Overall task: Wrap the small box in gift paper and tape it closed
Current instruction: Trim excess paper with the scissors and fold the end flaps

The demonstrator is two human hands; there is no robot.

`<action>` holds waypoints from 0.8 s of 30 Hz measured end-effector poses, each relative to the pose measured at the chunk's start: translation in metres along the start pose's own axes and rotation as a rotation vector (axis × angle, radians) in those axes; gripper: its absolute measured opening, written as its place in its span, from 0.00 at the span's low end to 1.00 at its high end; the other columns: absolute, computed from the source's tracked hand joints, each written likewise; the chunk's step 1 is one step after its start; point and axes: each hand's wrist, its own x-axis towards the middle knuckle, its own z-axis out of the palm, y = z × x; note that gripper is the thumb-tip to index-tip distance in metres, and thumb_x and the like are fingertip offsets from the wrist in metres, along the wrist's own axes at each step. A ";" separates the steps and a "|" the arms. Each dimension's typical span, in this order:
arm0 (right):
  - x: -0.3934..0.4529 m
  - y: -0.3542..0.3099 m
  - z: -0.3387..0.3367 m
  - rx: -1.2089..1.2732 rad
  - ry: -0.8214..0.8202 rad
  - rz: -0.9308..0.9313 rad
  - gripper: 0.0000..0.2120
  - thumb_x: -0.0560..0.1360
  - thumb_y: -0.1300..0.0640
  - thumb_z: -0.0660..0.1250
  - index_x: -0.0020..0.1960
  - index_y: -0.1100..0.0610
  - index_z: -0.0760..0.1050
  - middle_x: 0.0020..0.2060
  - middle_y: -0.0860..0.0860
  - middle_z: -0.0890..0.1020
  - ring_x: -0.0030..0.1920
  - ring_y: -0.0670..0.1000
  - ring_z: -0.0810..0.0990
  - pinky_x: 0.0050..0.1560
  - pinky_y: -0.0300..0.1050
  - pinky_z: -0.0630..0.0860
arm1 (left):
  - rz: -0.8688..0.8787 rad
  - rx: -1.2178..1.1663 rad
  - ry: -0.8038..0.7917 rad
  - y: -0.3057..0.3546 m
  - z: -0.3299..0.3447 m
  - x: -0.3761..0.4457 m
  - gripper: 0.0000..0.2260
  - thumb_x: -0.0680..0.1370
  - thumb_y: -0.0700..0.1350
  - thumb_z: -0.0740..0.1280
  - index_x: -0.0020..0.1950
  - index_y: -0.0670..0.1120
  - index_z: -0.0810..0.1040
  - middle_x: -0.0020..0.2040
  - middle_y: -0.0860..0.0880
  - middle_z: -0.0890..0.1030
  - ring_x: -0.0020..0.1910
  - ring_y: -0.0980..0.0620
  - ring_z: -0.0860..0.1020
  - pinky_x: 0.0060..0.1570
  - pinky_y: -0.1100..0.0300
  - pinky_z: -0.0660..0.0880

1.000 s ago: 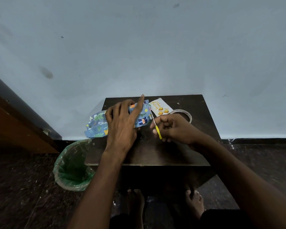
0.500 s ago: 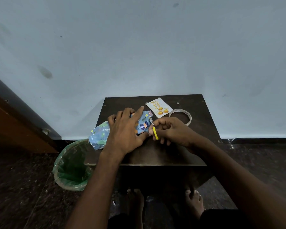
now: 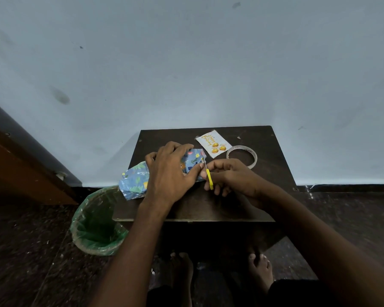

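You are pressing your left hand (image 3: 170, 171) down on the gift paper (image 3: 134, 181), palm flat and fingers (image 3: 182, 147) bent over the far edge of the bundle. The small box itself is not visible; judging from the raised shape, it is sitting under that palm, but you cannot confirm this.

You are holding the yellow-handled scissors (image 3: 208, 177) in your right hand (image 3: 228, 176), with the fingers curled round the handle. The blades are pointing away from you, up along the right end of the paper, just beside your left thumb. Whether the blades are parted is too small to tell.

The relation that matters: the wrapped bundle is lying directly left of the scissor fingers, with its long axis running left to right across the table (image 3: 275, 151), and the blades are crossing that axis at the right end. The right hand is the nearer one to that end. A trim there would likely run away from you, so keeping the left thumb clear of the blade line appears critical.

The tape roll (image 3: 242, 156) is lying just beyond and right of the right hand's fingers, with a greeting card (image 3: 213, 144) beside it. No tape is visible on the paper yet.
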 end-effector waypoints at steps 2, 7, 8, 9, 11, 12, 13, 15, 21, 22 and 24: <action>0.000 0.000 0.000 0.006 -0.001 0.007 0.11 0.79 0.53 0.73 0.56 0.59 0.83 0.44 0.59 0.87 0.36 0.50 0.80 0.35 0.39 0.75 | -0.008 -0.007 0.004 0.000 0.000 0.000 0.24 0.74 0.66 0.69 0.66 0.59 0.81 0.59 0.56 0.78 0.60 0.53 0.77 0.58 0.52 0.59; 0.000 0.002 -0.002 -0.006 0.004 -0.011 0.06 0.79 0.56 0.72 0.53 0.58 0.84 0.44 0.60 0.87 0.37 0.50 0.80 0.36 0.40 0.75 | -0.016 -0.021 0.008 0.001 0.000 0.000 0.24 0.73 0.66 0.70 0.66 0.58 0.81 0.59 0.56 0.78 0.60 0.53 0.77 0.58 0.52 0.59; 0.000 0.003 -0.002 -0.012 0.009 -0.017 0.05 0.79 0.57 0.72 0.53 0.57 0.84 0.44 0.59 0.87 0.36 0.50 0.80 0.36 0.40 0.75 | -0.017 -0.024 0.008 0.001 -0.001 -0.001 0.24 0.73 0.66 0.70 0.66 0.58 0.81 0.59 0.56 0.78 0.60 0.53 0.77 0.58 0.51 0.59; 0.000 0.004 -0.001 -0.019 0.014 -0.022 0.05 0.79 0.58 0.72 0.53 0.58 0.83 0.43 0.58 0.87 0.36 0.49 0.80 0.35 0.40 0.75 | -0.016 -0.027 0.007 0.001 -0.001 -0.001 0.24 0.73 0.66 0.70 0.66 0.58 0.81 0.59 0.56 0.78 0.60 0.52 0.77 0.58 0.51 0.59; 0.000 0.004 -0.001 -0.031 0.019 -0.025 0.05 0.80 0.59 0.72 0.54 0.59 0.83 0.42 0.57 0.87 0.36 0.49 0.80 0.35 0.39 0.75 | -0.013 -0.027 0.004 0.001 -0.001 -0.001 0.24 0.73 0.66 0.72 0.66 0.58 0.81 0.59 0.56 0.78 0.60 0.52 0.77 0.58 0.52 0.59; 0.000 0.004 -0.001 -0.035 0.018 -0.024 0.05 0.80 0.58 0.72 0.53 0.58 0.83 0.42 0.58 0.87 0.36 0.49 0.80 0.35 0.39 0.75 | -0.012 -0.025 0.005 0.002 -0.002 -0.001 0.24 0.73 0.65 0.73 0.66 0.58 0.81 0.59 0.56 0.78 0.61 0.52 0.77 0.57 0.52 0.58; 0.000 0.003 -0.001 -0.034 0.012 -0.020 0.04 0.80 0.57 0.72 0.52 0.57 0.84 0.42 0.58 0.87 0.36 0.49 0.80 0.35 0.40 0.75 | -0.012 -0.022 0.008 0.002 -0.002 -0.001 0.23 0.73 0.65 0.74 0.66 0.58 0.81 0.59 0.56 0.78 0.61 0.52 0.77 0.57 0.53 0.58; 0.001 0.001 -0.001 -0.013 -0.005 -0.002 0.05 0.79 0.54 0.73 0.51 0.56 0.83 0.42 0.57 0.87 0.35 0.49 0.80 0.35 0.40 0.74 | -0.010 -0.021 0.015 0.003 -0.003 -0.001 0.23 0.73 0.63 0.77 0.66 0.58 0.81 0.59 0.56 0.78 0.61 0.52 0.77 0.56 0.54 0.56; 0.002 0.000 -0.005 -0.016 0.006 0.006 0.10 0.79 0.53 0.73 0.53 0.60 0.83 0.40 0.58 0.86 0.34 0.49 0.78 0.34 0.40 0.73 | 0.001 -0.027 0.004 0.002 -0.006 -0.002 0.24 0.72 0.61 0.78 0.66 0.58 0.81 0.60 0.56 0.78 0.61 0.52 0.77 0.56 0.54 0.57; 0.002 0.000 -0.006 -0.025 0.009 0.003 0.11 0.79 0.53 0.72 0.54 0.61 0.83 0.40 0.57 0.86 0.34 0.49 0.78 0.34 0.40 0.73 | 0.001 -0.029 -0.001 0.002 -0.006 -0.002 0.24 0.72 0.61 0.78 0.66 0.58 0.81 0.60 0.56 0.78 0.61 0.52 0.77 0.57 0.54 0.57; 0.001 -0.001 -0.007 -0.041 0.006 -0.006 0.10 0.79 0.53 0.72 0.53 0.61 0.83 0.39 0.57 0.86 0.33 0.49 0.78 0.33 0.39 0.73 | 0.007 -0.038 0.000 0.002 -0.007 -0.002 0.24 0.71 0.63 0.76 0.65 0.59 0.81 0.59 0.56 0.78 0.61 0.53 0.77 0.57 0.54 0.57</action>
